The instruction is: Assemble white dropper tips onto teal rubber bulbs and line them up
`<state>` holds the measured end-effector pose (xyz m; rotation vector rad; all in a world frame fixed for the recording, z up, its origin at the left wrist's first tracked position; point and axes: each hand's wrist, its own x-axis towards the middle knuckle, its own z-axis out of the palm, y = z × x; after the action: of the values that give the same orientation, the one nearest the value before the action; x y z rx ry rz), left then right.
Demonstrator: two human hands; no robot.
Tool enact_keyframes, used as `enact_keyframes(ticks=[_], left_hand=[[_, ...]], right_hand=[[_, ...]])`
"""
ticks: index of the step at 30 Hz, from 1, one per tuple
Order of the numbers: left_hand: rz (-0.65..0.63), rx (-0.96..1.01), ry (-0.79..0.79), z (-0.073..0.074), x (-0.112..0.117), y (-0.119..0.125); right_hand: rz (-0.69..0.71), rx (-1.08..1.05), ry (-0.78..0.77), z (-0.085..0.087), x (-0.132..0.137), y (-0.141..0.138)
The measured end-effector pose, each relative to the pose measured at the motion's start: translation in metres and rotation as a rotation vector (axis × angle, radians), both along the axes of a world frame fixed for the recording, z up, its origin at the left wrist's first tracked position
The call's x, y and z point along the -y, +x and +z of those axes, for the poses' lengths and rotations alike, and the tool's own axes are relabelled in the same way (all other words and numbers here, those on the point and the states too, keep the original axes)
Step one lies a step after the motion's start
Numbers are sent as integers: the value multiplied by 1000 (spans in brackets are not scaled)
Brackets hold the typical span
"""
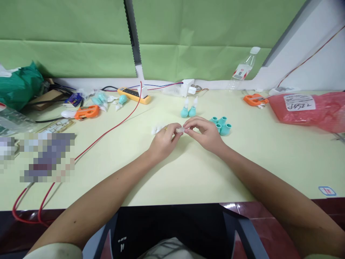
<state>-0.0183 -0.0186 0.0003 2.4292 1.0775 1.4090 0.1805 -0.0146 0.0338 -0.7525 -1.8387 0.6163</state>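
Observation:
A small translucent white piece (pixel 180 130) is pinched between the fingertips of both hands, above the middle of the table. My left hand (pixel 164 142) grips its left side with curled fingers. From the right, my right hand (pixel 206 133) closes thumb and fingers on its other end. Small white pieces (pixel 156 129) lie beside my left hand, partly hidden by it. Beyond the hands stand two teal bulbs with white nozzle tips (pixel 188 109). Several teal bulbs with open necks (pixel 222 126) cluster just behind and right of my right hand.
An orange power strip (pixel 134 95), orange-handled tool (pixel 86 112) and red cable (pixel 107 131) lie at left. A white plug (pixel 188 87) sits near the back wall. At right are a plastic bottle (pixel 243 68), another orange tool (pixel 255 100) and a pink bag (pixel 304 111).

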Motion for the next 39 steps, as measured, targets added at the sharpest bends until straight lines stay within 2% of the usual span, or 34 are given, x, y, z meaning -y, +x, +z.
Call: enact_keyframes(ticks=[7, 11, 15, 21, 28, 32, 39], left_hand=[[-83, -36, 62, 5, 0, -2], [-108, -22, 102, 5, -1, -1], [-101, 7, 120, 6, 0, 0], [-121, 163, -3, 9, 3, 2], [-142, 208, -92, 11, 3, 1], [-157, 205, -148, 10, 5, 1], [-152, 242, -165, 9, 4, 1]], right_hand=[[94, -152, -323, -12, -5, -2], [97, -144, -317, -16, -1, -4], [101, -157, -326, -10, 2, -5], [238, -204, -518, 2, 1, -3], [274, -243, -632, 0, 1, -4], [281, -263, -640, 0, 2, -3], [287, -211, -509, 2, 5, -2]])
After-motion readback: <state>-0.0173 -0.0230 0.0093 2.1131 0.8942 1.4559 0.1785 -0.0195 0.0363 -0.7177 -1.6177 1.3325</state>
